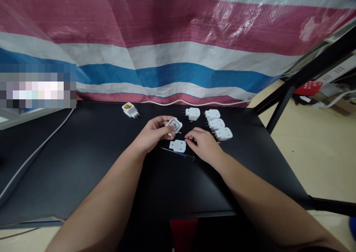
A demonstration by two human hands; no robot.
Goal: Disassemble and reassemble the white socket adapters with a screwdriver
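Observation:
My left hand (157,130) is closed around a white plug-in lamp socket housing (175,126), its open inside facing up and the thumb lying over it. Just right of it, my right hand (204,142) hovers low over the table with thumb and fingertips pinched together; whatever they hold is too small to make out. Between the hands, nearer to me, lies a flat white cover (178,145) with holes in it. A screwdriver (188,156) with a clear blue handle rests along its near side, the thin shaft pointing left.
Several closed white plug-in sockets (216,124) lie behind and right of my right hand, another socket (193,113) farther back. One with a brass-coloured opening (129,109) sits at back left. A white cable (178,102) runs along the black table's (91,152) rear, below a striped sheet (172,52).

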